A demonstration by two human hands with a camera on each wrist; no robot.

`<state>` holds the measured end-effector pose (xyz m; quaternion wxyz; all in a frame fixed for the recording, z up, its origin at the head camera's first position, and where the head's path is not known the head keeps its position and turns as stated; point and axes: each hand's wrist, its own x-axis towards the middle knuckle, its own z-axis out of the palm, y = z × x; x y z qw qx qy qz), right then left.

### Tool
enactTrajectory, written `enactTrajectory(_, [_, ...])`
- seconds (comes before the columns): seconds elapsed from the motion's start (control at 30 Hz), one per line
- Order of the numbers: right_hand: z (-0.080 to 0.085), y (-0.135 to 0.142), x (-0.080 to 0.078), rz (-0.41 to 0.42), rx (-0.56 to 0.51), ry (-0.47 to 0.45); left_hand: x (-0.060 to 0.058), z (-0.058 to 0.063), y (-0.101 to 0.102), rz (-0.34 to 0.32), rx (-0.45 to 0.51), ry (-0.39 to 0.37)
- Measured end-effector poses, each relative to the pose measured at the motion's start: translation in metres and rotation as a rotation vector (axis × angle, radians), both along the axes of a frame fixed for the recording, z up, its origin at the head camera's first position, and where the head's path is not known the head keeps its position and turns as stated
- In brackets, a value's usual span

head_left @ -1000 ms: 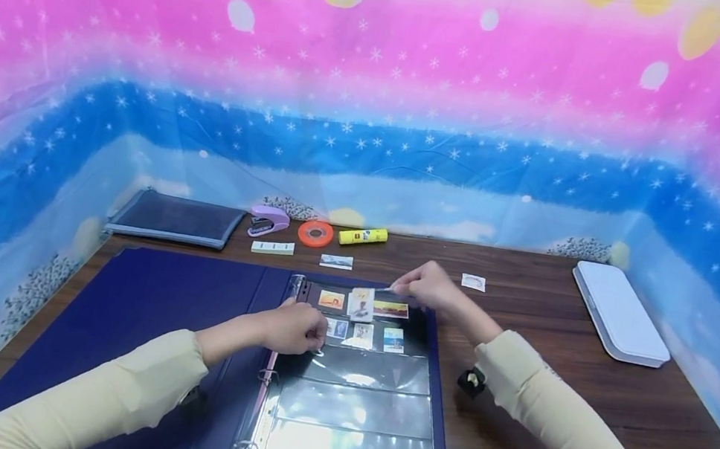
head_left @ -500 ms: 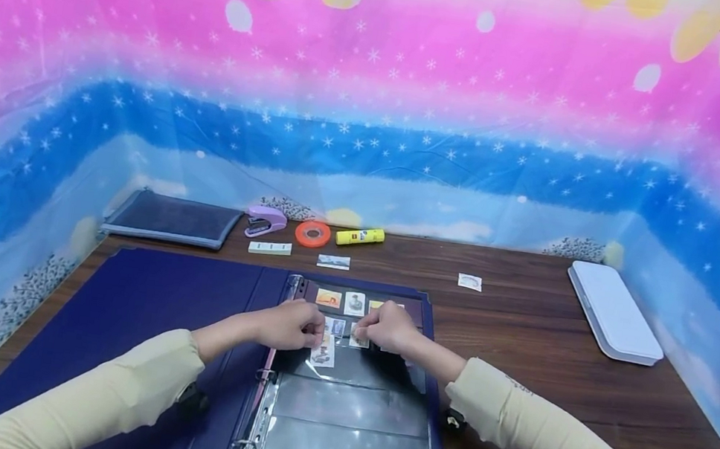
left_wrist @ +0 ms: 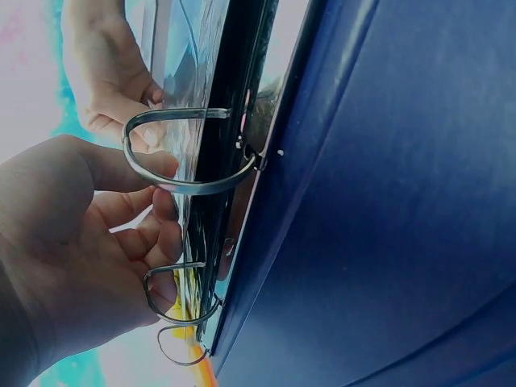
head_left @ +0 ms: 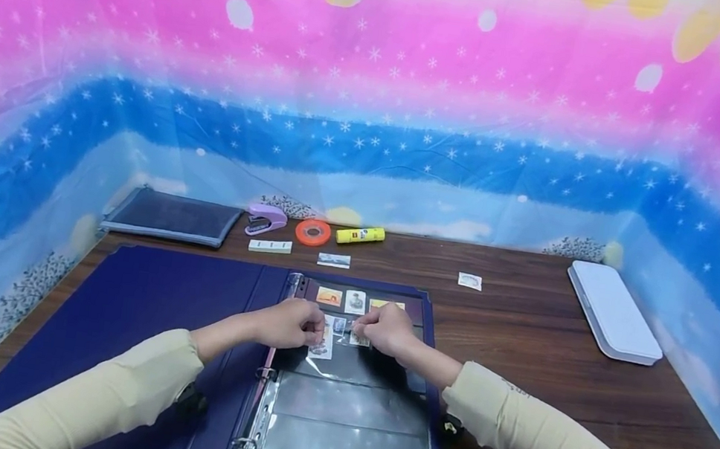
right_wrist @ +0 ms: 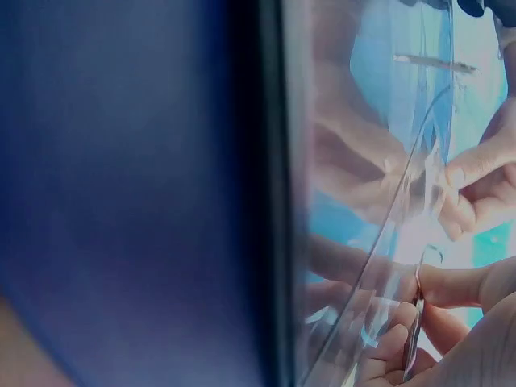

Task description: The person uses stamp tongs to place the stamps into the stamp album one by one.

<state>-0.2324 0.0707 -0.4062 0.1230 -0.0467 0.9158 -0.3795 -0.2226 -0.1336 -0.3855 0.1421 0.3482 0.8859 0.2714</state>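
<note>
An open dark blue ring binder (head_left: pixel 175 299) lies on the table with a clear pocket page (head_left: pixel 349 448) on its right side. My left hand (head_left: pixel 290 323) pinches a small pale stamp (head_left: pixel 320 350) over the page's left part. Close by, my right hand (head_left: pixel 390 330) pinches a slim metal tool (right_wrist: pixel 418 318), which looks like tweezers. Its tip, near the stamp, is hard to make out. Stamps such as an orange one (head_left: pixel 329 296) and a white one (head_left: pixel 355 302) sit in the top row. My fingers partly cover the second row.
Metal rings (left_wrist: pixel 189 185) stand along the binder's spine. Behind it lie a mesh pouch (head_left: pixel 175 217), purple stapler (head_left: pixel 265 220), orange tape roll (head_left: pixel 312 232), yellow glue stick (head_left: pixel 360 236) and two loose stamps (head_left: pixel 334 260). A white case (head_left: pixel 615 313) rests at the right.
My right hand has come down and left from the page's top edge towards my left hand. The stamp that hung over the top row is now in my left fingers, moved slightly upward lately.
</note>
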Motion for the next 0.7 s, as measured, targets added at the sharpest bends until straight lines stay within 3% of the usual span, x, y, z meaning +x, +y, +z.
enactTrajectory(0.4, [0.0012, 0.0011, 0.0085, 0.113, 0.048, 0.074, -0.0001, -0.0023, 0.0019, 0.03, 0.022, -0.039])
enactTrajectory(0.57, [0.0014, 0.0024, 0.0079, 0.163, 0.035, 0.115, -0.0015, -0.0032, 0.0007, 0.012, 0.035, -0.01])
enactTrajectory(0.7, [0.0007, 0.0043, 0.0068, 0.247, 0.024, 0.161, -0.0021, -0.0044, 0.0, 0.002, 0.035, 0.017])
